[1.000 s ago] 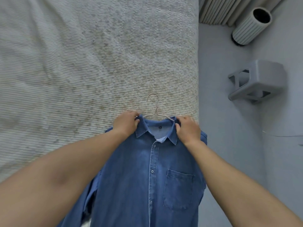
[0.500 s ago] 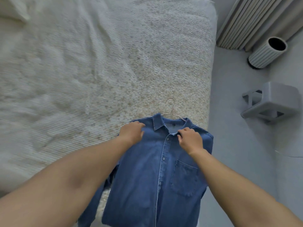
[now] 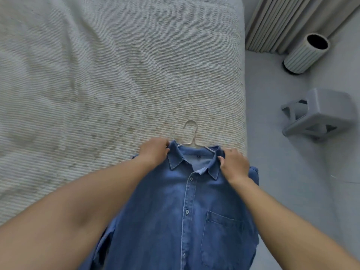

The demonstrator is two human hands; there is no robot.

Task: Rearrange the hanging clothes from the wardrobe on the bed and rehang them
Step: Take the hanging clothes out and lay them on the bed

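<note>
The bed [image 3: 97,84] has a light ribbed cover. Near its right edge lies a blue denim shirt [image 3: 175,211] on a white hanger [image 3: 191,136], hook pointing up the bed. The left hand [image 3: 154,152] grips the left shoulder beside the collar; the right hand [image 3: 233,164] pinches the right collar side. On the floor [image 3: 272,172] at right stand a grey stool [image 3: 319,112] and a ribbed cylinder [image 3: 304,53].

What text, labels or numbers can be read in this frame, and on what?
Neck tag inside the shirt collar: a small dark label with pale marks, too small and blurred to read.
No other text shows on the hanger, bed, stool or ribbed cylinder.
</note>
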